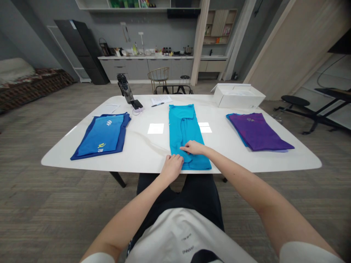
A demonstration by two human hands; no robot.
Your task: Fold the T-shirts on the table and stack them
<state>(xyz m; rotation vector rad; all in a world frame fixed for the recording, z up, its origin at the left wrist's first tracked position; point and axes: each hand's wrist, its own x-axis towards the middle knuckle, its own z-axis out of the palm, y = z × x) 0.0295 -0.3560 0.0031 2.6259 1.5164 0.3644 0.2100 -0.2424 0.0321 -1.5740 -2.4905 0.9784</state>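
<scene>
A turquoise shirt (178, 128) lies on the white table in front of me, its sides folded inward into a long strip. My left hand (172, 167) is closed at the shirt's near left edge, fingers curled over the cloth. Further up and to the right, my right hand (194, 147) pinches a fold of the same shirt near its middle. Cloth under the fingertips is partly hidden by both hands.
Folded blue shirts (105, 133) are stacked at the left of the table (145, 153); a purple shirt (255, 131) tops the right stack. Behind stand a dark bottle (124, 88), a phone (136, 104), a pen (157, 105), papers (162, 99) and a white box (237, 96).
</scene>
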